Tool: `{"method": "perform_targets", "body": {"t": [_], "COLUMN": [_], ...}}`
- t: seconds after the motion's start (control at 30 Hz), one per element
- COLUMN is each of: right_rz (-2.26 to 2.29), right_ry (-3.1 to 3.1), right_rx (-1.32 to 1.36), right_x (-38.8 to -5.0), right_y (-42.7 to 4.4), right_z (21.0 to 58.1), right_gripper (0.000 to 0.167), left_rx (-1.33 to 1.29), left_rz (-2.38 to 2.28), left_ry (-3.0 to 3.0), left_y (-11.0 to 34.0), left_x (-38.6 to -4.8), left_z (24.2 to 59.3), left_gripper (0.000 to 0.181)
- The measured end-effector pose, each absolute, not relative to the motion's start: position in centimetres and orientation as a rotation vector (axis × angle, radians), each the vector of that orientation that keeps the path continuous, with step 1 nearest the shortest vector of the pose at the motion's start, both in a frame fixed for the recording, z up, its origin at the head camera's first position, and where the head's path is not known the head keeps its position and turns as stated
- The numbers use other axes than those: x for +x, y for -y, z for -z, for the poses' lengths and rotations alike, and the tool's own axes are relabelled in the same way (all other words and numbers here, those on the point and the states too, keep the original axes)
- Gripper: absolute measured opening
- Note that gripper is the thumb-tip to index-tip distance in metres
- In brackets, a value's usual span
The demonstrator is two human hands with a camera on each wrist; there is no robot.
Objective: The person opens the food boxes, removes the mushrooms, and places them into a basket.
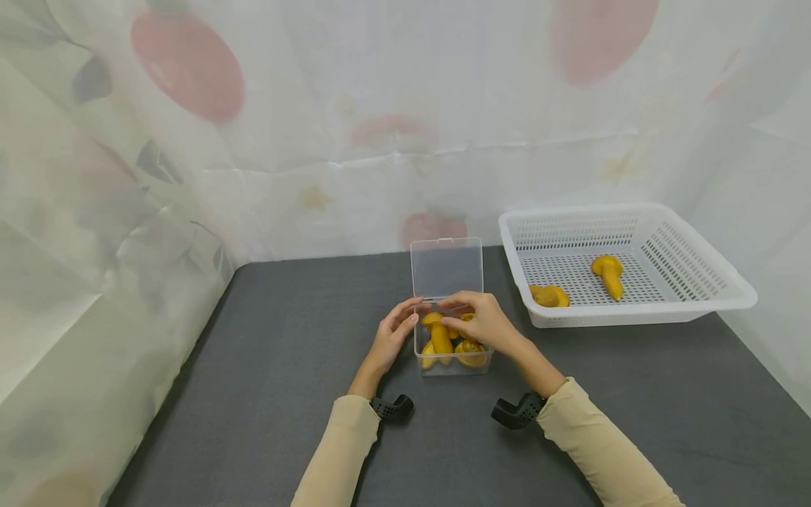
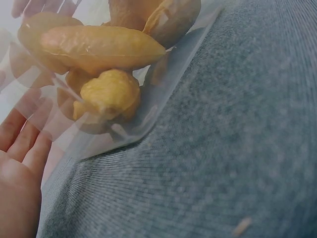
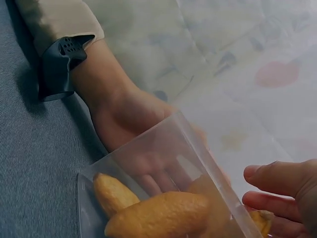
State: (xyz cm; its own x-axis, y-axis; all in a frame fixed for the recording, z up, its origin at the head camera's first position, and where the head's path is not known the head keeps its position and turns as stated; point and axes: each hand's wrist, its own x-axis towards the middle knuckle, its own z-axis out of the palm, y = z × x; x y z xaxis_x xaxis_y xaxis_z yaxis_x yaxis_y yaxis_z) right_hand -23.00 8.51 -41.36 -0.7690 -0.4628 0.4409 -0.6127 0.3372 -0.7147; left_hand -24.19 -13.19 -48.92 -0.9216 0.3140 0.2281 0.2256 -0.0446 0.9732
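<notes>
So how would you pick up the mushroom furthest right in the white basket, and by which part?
Probably by the stem, pinching the mushroom from above: it lies on its side, slimmer there than at the cap, and the basket walls would hinder reaching in low.

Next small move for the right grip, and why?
I'd probably lift the right grip clear of the transparent box, toward the white basket: two yellow mushrooms lie there, the box's lid stands open, and the left grip is at the box's left side.
</notes>
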Motion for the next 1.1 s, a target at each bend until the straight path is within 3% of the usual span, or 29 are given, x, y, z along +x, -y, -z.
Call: {"method": "perform_targets", "body": {"t": [1.1], "right_rz": [-1.275], "right_ry": [2.62], "right_rx": [0.86], "right_x": [-23.1], "right_y": [-7.5], "right_z": [41.8], "right_gripper": [0.026], "left_rx": [0.678], "left_rz": [-2.199], "left_ry": [-2.081], "left_y": [13.1], "left_x": [-24.4], "left_z": [49.1], "left_gripper": [0.041]}}
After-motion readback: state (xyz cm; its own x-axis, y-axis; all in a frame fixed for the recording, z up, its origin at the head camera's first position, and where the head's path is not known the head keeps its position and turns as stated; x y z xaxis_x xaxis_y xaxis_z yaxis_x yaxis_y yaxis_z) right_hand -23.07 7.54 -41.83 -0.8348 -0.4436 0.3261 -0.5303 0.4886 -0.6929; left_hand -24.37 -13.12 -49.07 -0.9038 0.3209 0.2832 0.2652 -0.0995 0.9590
